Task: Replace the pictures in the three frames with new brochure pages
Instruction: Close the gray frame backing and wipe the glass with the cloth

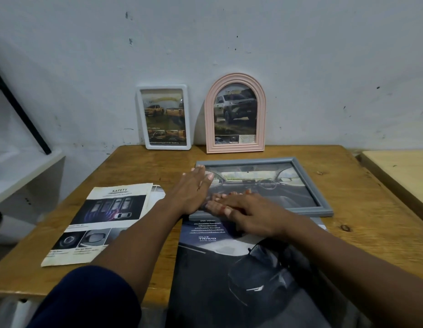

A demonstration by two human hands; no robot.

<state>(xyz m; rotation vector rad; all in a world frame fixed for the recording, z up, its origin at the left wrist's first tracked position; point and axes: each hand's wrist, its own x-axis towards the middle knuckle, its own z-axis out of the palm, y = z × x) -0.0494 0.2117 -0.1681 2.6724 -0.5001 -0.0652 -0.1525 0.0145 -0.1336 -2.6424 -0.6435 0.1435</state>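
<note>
Hands first, from the head camera: both reach forward over a wooden desk [348, 197] to a grey frame [248, 161] that lies flat and face up, right of the picture's middle, with a photo of a car's dashboard and steering wheel under its glass. The left hand [194, 190] lies over the frame's left end, fingers straight and close together, tips near its upper left corner; its grip is open and has hold of nothing. The right hand [248, 211] lies palm down on the lower left part of the glass, fingers stretched flat and pointing left toward the other hand; that grip is open too, lying on the glass rather than holding it. A dark blue sleeve [87, 299] covers the left upper arm at the bottom left. At the desk's back edge two more frames stand leaning on the white wall [229, 43]: a white frame [168, 147] with rounded corners, left of centre, showing orange pickups, and near it on the right, not touching, a pink arched frame [235, 147] showing a grey pickup. At the lower left of the desk lies a loose brochure page [104, 223] headed SAFETY, with other sheets peeking out at its upper right. A large dark brochure [229, 268] marked TRAVO fills the bottom centre, passing under the right forearm, its top edge meeting the grey frame's near rim. A white shelf [21, 171] sits at the far left, a pale wooden table [400, 171] at the far right.
</note>
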